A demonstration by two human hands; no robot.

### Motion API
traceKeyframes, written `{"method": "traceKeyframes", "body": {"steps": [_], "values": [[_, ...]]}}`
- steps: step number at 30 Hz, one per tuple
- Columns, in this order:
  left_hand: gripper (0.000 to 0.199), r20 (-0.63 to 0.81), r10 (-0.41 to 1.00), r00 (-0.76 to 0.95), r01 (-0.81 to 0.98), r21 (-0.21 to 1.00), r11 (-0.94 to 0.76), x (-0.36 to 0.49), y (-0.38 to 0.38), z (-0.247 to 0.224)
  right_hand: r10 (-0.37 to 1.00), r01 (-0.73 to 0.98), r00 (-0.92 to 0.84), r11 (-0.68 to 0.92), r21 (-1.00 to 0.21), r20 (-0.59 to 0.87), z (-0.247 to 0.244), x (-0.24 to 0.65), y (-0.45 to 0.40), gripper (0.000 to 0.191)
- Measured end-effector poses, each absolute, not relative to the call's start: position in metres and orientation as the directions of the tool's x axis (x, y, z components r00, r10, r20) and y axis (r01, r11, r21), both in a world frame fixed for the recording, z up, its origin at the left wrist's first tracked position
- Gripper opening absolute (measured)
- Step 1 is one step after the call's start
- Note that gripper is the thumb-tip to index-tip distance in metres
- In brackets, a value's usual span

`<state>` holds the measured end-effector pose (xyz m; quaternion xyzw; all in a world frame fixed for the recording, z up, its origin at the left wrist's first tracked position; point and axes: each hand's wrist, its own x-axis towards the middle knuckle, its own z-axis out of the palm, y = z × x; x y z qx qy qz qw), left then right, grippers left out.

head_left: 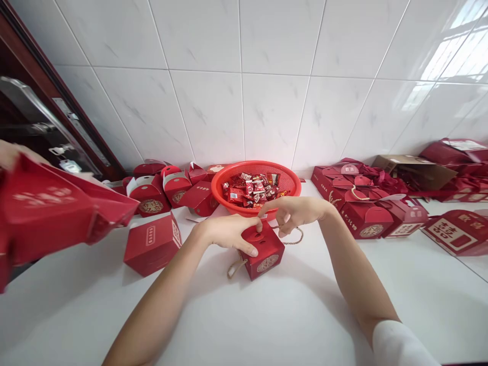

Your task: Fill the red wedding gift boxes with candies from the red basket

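Note:
A small red candy box [272,252] with a gold round emblem stands on the white table in front of me. My left hand [238,234] holds its left side and top, thumb on the lid near the slots. Over the back right of the box is my right hand [295,212], index finger stretched toward the lid and the left hand, other fingers bent and apart from it. A twisted rope handle [301,238] loops out at the right, close under these fingers; I see no firm grip on it. Another rope loop [232,269] sticks out at the left.
Behind the box, a red plastic basket [218,190] contains wrapped candies [249,189]. Red boxes [152,244] stand at left, and more boxes [366,218] at right beside an open cardboard carton [404,163]. Another person's hand [15,152] holds a blurred red bag [57,208] at far left.

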<state>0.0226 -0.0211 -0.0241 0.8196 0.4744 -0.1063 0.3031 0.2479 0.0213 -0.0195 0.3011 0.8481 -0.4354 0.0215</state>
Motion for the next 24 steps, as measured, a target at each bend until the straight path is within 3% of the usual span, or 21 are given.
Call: {"method": "traceKeyframes", "body": {"steps": [5, 12, 24], "values": [[0.058, -0.495, 0.679, 0.542, 0.832, 0.426, -0.354, 0.025, -0.018, -0.024, 0.579, 0.360, -0.810, 0.362, -0.860, -0.095, -0.002, 0.263, 0.008, 0.057], [0.059, -0.425, 0.720, 0.549, 0.817, 0.453, -0.356, 0.030, -0.024, -0.021, 0.621, 0.383, -0.783, 0.433, -0.816, -0.038, 0.009, 0.266, -0.004, 0.042], [0.056, -0.247, 0.802, 0.544, 0.539, 0.836, -0.108, 0.026, -0.021, -0.018, 0.713, 0.370, -0.701, 0.392, -0.842, 0.024, 0.016, 0.286, -0.008, 0.043]]}}
